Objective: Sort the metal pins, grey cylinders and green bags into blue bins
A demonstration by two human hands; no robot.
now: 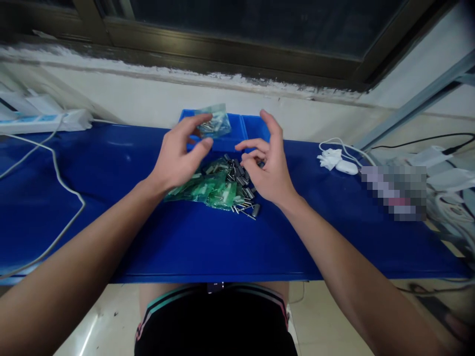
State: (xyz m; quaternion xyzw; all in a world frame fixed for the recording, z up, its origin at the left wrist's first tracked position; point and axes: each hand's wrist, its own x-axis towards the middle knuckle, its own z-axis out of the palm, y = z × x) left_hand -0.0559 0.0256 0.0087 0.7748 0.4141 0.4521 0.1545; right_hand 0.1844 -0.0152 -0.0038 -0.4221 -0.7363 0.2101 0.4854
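My left hand (pixel 183 151) is over the table, its thumb and index finger apart. A small clear bag (pixel 215 122) with metal pieces inside shows at its fingertips, in front of the blue divided tray (pixel 237 144); whether they touch is unclear. To the right, my right hand (pixel 272 170) has its index finger raised and its fingers spread, with nothing visible in them. Below and between both hands lie a heap of green-tinted bags (pixel 218 192) and a loose pile of dark cylindrical parts with metal pins (pixel 241 178), partly hidden by my right hand.
A white power strip (pixel 55 122) and cable lie at the left of the blue table (pixel 222 247). Toward the right are crumpled tissue (pixel 329 158), a white case (pixel 347 167), a pixelated item (pixel 395 193) and tangled cables. A metal bar (pixel 411 106) slants at the right.
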